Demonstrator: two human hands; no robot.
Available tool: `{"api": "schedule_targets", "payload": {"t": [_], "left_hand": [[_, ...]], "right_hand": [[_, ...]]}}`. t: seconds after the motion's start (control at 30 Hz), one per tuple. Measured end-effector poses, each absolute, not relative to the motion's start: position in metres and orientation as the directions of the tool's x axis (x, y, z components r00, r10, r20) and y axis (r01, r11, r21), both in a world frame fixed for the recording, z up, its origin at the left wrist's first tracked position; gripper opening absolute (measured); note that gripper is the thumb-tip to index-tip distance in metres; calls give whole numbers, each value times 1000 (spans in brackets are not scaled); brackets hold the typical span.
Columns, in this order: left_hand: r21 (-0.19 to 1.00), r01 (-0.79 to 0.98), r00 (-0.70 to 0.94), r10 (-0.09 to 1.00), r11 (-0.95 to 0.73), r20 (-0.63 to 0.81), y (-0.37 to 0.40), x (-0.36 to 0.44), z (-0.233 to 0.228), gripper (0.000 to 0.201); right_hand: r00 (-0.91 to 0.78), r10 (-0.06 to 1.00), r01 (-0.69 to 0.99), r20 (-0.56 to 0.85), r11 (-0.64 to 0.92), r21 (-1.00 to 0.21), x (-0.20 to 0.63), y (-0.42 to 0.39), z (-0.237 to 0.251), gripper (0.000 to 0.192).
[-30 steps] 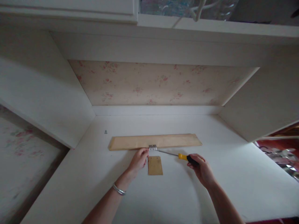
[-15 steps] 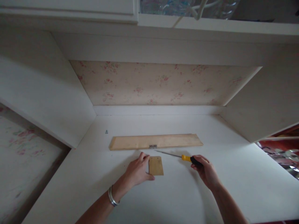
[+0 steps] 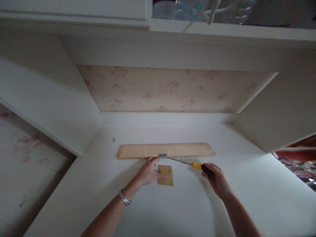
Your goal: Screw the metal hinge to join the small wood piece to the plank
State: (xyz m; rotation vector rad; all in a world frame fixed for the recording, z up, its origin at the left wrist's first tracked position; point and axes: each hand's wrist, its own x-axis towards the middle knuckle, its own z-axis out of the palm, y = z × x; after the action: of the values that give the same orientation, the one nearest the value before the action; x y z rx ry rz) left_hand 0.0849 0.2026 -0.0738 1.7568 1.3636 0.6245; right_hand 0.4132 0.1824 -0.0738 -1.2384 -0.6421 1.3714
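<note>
My right hand (image 3: 217,179) is wrapped round the yellow and black handle of a screwdriver (image 3: 197,166). The screwdriver's shaft points left, its tip close to a small metal hinge (image 3: 162,155) at the front edge of a long wooden board (image 3: 138,150). My left hand (image 3: 148,172) has thumb and fingers apart. Its fingertips reach the board's front edge beside the hinge, while the thumb lies over a small wooden piece (image 3: 166,179). That piece lies flat in front of the hinge, with two small holes along its far edge.
A small metal piece (image 3: 114,139) lies on the white tabletop (image 3: 187,207), left of the board. White panels (image 3: 266,108) rise at both sides. Overhead is a shelf (image 3: 222,32) with clear plastic bottles (image 3: 191,10). Floral wallpaper (image 3: 153,89) covers the back.
My left hand has moved forward from the small wooden piece's left side, bringing its fingertips to the hinge and its thumb over the piece. The screwdriver has barely moved.
</note>
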Motion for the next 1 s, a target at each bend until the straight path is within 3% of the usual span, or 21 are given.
{"api": "schedule_targets", "payload": {"t": [0.27,0.73,1.0], "left_hand": [[885,458,244,969,-79,-40,197,85,-81,77],[923,362,173,964,129,-203,201,90,-74,61],[919,363,196,952,154,-237,201,88,-72,60]], "right_hand": [[192,929,-364,-317,-233,-902,418,183,-72,18],[190,928,-378,-320,-231,-896,417,188,-73,18],[142,935,-372,-324,-253,-893,414,195,-69,20]]}}
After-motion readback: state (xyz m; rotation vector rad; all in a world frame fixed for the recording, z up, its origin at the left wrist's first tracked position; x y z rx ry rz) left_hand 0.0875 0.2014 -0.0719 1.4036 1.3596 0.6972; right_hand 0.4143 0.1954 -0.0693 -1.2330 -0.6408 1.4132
